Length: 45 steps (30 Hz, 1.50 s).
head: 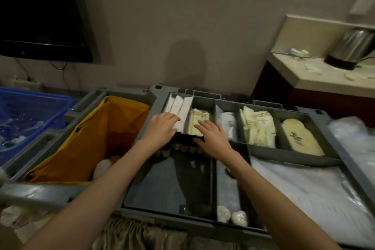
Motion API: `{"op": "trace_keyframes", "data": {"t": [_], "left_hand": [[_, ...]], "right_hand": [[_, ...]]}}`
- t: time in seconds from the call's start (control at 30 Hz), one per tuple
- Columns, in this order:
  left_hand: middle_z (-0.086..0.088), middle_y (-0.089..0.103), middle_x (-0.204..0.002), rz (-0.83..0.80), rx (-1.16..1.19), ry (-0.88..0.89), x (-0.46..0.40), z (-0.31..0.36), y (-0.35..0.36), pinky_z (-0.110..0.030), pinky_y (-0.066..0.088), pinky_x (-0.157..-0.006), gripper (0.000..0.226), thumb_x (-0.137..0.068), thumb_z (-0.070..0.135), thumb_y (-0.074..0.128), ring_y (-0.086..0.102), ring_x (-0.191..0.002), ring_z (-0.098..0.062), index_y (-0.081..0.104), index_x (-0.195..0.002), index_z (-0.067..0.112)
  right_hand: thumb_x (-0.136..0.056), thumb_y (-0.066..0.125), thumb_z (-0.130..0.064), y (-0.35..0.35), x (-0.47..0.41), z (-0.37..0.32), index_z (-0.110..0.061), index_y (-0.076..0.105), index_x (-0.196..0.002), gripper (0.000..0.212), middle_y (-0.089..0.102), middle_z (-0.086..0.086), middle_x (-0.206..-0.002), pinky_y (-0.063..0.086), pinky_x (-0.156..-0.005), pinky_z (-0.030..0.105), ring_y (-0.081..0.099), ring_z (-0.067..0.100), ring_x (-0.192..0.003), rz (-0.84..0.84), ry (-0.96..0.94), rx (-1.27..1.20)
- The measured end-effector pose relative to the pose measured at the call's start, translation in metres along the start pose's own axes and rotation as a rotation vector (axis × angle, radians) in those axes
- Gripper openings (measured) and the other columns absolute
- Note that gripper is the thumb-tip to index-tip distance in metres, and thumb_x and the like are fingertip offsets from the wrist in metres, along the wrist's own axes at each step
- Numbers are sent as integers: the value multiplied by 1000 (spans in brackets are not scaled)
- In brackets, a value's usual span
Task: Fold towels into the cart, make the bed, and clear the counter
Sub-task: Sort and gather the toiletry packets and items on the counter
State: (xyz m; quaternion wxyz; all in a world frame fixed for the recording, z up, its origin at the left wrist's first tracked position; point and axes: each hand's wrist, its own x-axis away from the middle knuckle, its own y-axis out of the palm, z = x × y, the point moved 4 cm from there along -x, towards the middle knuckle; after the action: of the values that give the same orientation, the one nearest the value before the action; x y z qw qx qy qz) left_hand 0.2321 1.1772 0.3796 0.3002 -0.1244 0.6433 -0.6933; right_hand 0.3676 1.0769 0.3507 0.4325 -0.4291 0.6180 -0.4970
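Housekeeping cart (156,95), grey plastic, top tray split into compartments along the far edge. Left hand (162,129) laid flat with relaxed fingers on white sachets (178,105) in the far-left compartment, gripping nothing. Right hand (213,135) likewise spread flat, fingertips on cream packets with gold stripes (197,117) in the next compartment, thumb (199,140) down over the dark front edge of the divider; nothing grasped. Under both hands a row of small dark-capped bottles (178,148), mostly hidden by wrists and shadow.

Further right: pale wrapped items (228,126), then more cream packets (257,126) bearing a small gold logo, too blurred to read. Last compartment holds a cream slipper (300,138) with a dark printed crest and a line of lettering, illegible. No readable writing anywhere.

Yellow laundry bag (113,128) hung in the cart's left side, something pale (102,167) at its bottom, hard to identify. Two round wrapped items (231,216) in a narrow near compartment. Clear plastic sheeting (324,195) over the right of the tray, contents beneath unclear. No towels visible on the cart.

Blue crate (30,111) at left, cut off by the frame, contents blurred. Counter (304,75) at right with a steel kettle (353,46) and scattered pale wrappers (313,68). Dark television (40,16) on the wall, top and left cropped
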Motion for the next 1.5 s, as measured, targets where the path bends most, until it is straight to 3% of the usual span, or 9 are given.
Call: {"op": "trace_keyframes", "data": {"t": [0.17, 0.37, 0.57, 0.8, 1.07, 1.3, 1.4, 1.5], "left_hand": [[2, 34, -150, -52, -4, 118, -54, 80, 1, -33, 17, -112, 50, -98, 35, 45, 23, -142, -18, 34, -144, 21], [4, 31, -153, -70, 47, 257, -114, 198, 3, -35, 14, -115, 49, -100, 39, 38, 19, -143, -16, 31, -145, 22], [5, 31, -153, -26, 108, 380, -189, 306, 12, -35, 14, -116, 49, -101, 38, 37, 18, -144, -15, 30, -146, 22], [4, 34, -151, 3, 95, 334, -319, 419, 26, -35, 17, -114, 49, -100, 38, 39, 24, -141, -15, 31, -145, 22], [-2, 39, -147, -68, 41, 218, -468, 491, 69, -35, 27, -109, 48, -98, 33, 43, 33, -136, -19, 36, -143, 18], [-7, 38, -148, -42, 136, 139, -554, 517, 107, -35, 30, -107, 52, -97, 32, 45, 35, -135, -24, 34, -144, 15], [-7, 55, -127, -21, 169, 105, -569, 515, 120, -36, 44, -89, 46, -93, 43, 49, 51, -117, -26, 51, -131, 16], [-8, 60, -109, 57, 92, 125, -568, 515, 123, -33, 44, -70, 32, -92, 40, 51, 57, -98, -29, 61, -105, 13]], "right_hand": [[-98, 40, -44, -44, 34, 85, -23, 21, -149, 59, 10, -3, -160, 2, -117, 48, 3, 15, -147, -29, 199, 54], [-97, 39, -48, -96, 78, 185, -23, 21, -150, 61, 7, -2, -160, 6, -116, 51, 3, 17, -147, 4, 425, 68], [-98, 40, -47, -137, 100, 298, -22, 24, -149, 60, 10, -3, -160, 5, -117, 51, 4, 15, -147, 78, 476, 14], [-98, 41, -45, -183, 63, 458, -20, 21, -150, 61, 8, -2, -160, 3, -117, 49, 2, 15, -147, 62, 467, 3], [-98, 40, -46, -211, 1, 614, -21, 24, -148, 59, 12, -1, -159, 6, -117, 49, 6, 16, -147, 52, 400, 44], [-98, 40, -44, -204, -39, 695, -22, 30, -147, 54, 17, -2, -158, 8, -117, 47, 10, 16, -146, 95, 387, -26], [-98, 41, -43, -195, -47, 708, -23, 32, -145, 52, 21, -3, -157, 9, -118, 46, 12, 16, -145, 132, 366, -52], [-98, 42, -41, -184, -50, 713, -22, 37, -143, 49, 27, -2, -155, 14, -118, 45, 19, 16, -144, 181, 347, -73]]}}
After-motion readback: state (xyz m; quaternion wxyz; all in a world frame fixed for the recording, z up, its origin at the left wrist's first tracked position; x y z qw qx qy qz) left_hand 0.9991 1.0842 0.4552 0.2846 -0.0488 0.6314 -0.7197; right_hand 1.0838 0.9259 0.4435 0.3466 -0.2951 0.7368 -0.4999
